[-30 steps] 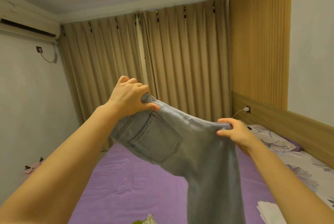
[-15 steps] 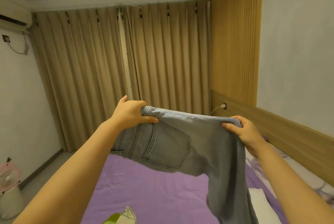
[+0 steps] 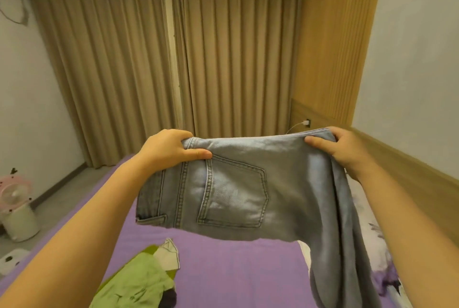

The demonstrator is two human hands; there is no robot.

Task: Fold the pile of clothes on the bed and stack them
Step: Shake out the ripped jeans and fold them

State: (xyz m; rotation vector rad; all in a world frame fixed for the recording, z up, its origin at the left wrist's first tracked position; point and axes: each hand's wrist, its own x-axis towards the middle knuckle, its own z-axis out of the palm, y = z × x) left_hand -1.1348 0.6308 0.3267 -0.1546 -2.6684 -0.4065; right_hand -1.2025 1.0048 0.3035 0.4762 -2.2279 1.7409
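Note:
A pair of light grey-blue jeans (image 3: pixel 248 183) hangs in the air above the bed (image 3: pixel 236 268), back pocket facing me. My left hand (image 3: pixel 171 150) grips the waistband end at the left. My right hand (image 3: pixel 340 148) grips the top edge at the right. The legs drape down past my right forearm toward the bed's lower right. A crumpled green garment (image 3: pixel 139 283) with white and dark pieces lies on the purple sheet at the lower left.
Beige curtains (image 3: pixel 173 59) close the far wall. A wooden headboard (image 3: pixel 409 158) runs along the right, with a floral pillow (image 3: pixel 367 220) below it. A small pink and white fan (image 3: pixel 15 208) stands on the floor at the left.
My view has tipped downward, so more of the bed and the green garment shows. The jeans are held flatter and wider between both hands, which keep their grip.

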